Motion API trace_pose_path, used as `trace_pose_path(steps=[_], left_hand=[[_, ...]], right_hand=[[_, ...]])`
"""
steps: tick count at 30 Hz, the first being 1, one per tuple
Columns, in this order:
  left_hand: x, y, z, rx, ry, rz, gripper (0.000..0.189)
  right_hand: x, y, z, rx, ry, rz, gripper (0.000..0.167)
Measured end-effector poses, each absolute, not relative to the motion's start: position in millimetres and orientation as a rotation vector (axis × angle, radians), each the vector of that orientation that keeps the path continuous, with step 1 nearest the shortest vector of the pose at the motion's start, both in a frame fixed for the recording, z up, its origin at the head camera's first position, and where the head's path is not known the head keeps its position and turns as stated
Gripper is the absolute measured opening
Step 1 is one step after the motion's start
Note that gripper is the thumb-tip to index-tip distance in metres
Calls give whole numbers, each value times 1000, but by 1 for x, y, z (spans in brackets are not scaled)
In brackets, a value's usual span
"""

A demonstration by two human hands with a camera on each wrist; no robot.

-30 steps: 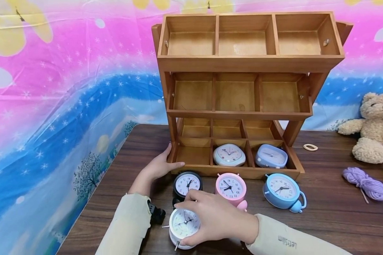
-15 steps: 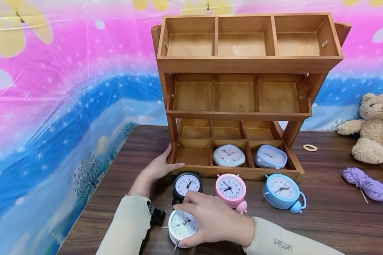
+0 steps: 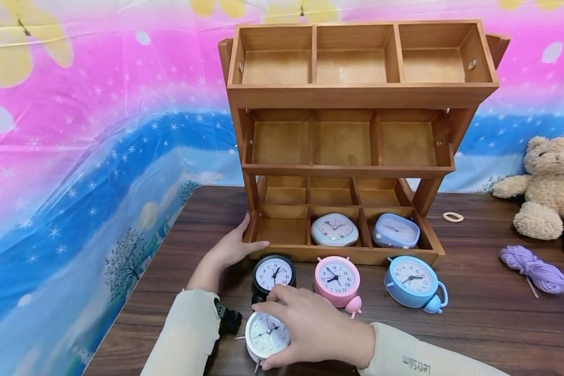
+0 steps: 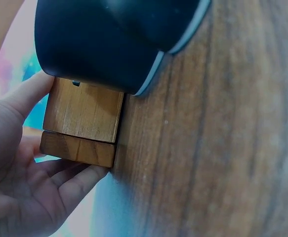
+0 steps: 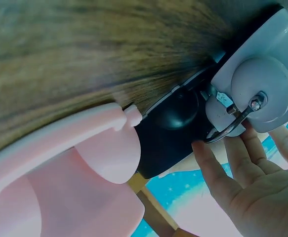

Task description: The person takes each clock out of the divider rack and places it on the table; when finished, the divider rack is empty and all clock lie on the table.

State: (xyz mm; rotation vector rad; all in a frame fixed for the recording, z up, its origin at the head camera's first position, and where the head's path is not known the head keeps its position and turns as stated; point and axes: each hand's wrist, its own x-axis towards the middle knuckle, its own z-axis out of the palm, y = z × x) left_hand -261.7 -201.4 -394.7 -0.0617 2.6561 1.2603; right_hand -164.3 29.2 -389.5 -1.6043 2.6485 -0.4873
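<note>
My right hand grips a white twin-bell alarm clock at the table's near side, thumb low and fingers at its upper edge. In the right wrist view its bells and metal handle show by my fingertips. Just beyond it a black alarm clock stands partly behind my fingers. My left hand holds the lower left corner of the wooden shelf, thumb on the front and fingers round the side, as the left wrist view shows. Pink and blue alarm clocks stand before the shelf.
Two clocks, one pale blue-white and one periwinkle, lie in the bottom tier's middle and right compartments. To the right are a wooden ring, purple yarn and a teddy bear. A printed cloth hangs behind.
The head view has shifted a little, so everything sits slightly further left. Both hands keep their holds, and the white clock stays in nearly the same place.
</note>
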Motion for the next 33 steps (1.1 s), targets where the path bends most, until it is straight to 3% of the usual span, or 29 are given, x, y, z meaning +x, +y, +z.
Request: trace_pose_path(steps=[15,19,24,33], left_hand=[[-262,-201,-396,-55,2666,1260,99],[-262,-203,-395,-38,2657,1268,98],[-263,-205,-395,-11,2644,1281,97],[-264,-202,-396,-30,2661,1257,98]], right_hand=[[-169,37,-381,-1626,2564,-477,77],[-178,42,-368,-1716,2568,-481,70],[-192,47,-352,-1798,2704,-478,74],[-228,61,-344,-1631,2954,-494,82]])
